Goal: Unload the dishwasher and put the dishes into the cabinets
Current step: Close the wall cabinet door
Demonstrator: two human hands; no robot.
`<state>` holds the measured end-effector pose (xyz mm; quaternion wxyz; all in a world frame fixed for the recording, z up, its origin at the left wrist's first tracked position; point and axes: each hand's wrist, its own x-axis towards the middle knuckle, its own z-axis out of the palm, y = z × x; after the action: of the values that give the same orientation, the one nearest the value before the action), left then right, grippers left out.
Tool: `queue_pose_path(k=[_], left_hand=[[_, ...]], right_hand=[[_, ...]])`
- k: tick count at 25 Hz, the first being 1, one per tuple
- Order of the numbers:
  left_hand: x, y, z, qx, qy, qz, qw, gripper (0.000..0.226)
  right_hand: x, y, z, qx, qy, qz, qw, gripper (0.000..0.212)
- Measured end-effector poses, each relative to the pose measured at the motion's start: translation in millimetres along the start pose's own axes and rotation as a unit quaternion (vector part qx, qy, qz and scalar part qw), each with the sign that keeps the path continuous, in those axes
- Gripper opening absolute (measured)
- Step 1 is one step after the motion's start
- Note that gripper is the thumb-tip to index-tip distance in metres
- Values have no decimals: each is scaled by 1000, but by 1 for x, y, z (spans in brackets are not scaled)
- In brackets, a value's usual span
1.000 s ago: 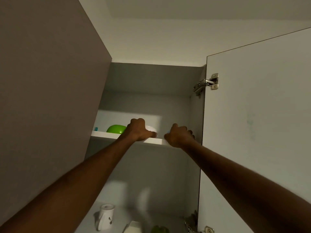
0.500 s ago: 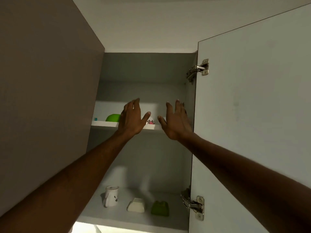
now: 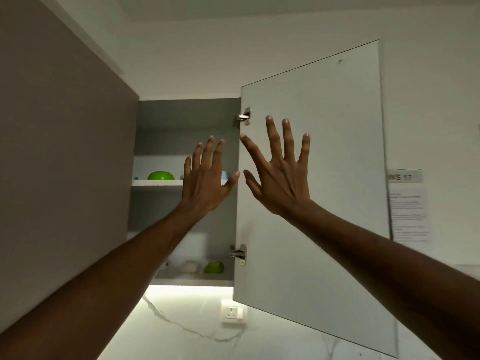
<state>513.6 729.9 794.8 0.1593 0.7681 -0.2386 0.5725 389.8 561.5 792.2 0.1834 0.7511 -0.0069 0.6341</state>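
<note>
Upper shelf (image 3: 155,182) of the open cabinet: a green bowl (image 3: 160,175) sits toward the left end, near the front edge. Left hand (image 3: 207,178) is raised in front of the shelf's right portion, fingers spread, grip open and empty. A pale blue item (image 3: 225,175) shows just behind it; type cannot be told. Lower shelf (image 3: 192,275): a pale dish (image 3: 190,266) at centre, a green item (image 3: 214,267) toward the right end. Right hand (image 3: 279,178) is splayed before the open door (image 3: 337,190), grip open, holding nothing.
</note>
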Motion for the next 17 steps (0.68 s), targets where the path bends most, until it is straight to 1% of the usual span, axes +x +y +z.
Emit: queue_pose_path(k=[3, 5, 7, 9, 11, 13, 15, 17], left_hand=[[-23, 82, -29, -1, 0, 64, 998, 91], [-35, 133, -41, -3, 1, 131, 991, 89], [-43, 182, -47, 3, 5, 219, 976, 85], [-46, 228, -48, 2, 8, 281, 960, 83], [-54, 264, -41, 1, -1, 307, 952, 81], [-63, 292, -24, 16, -18, 332, 943, 80], [-70, 314, -6, 42, -39, 363, 930, 79], [-77, 324, 10, 88, -71, 381, 918, 77]], right_hand=[[-56, 54, -61, -9, -17, 37, 999, 75], [-96, 90, -85, -20, -38, 62, 997, 77], [-137, 126, -103, -19, -66, 104, 992, 80], [-174, 156, -112, -11, -92, 155, 984, 82], [-207, 175, -115, -1, -129, 192, 973, 84], [-236, 188, -115, 0, -164, 208, 964, 84], [-259, 196, -115, 9, -202, 221, 954, 85], [-277, 199, -109, 34, -250, 245, 936, 87]])
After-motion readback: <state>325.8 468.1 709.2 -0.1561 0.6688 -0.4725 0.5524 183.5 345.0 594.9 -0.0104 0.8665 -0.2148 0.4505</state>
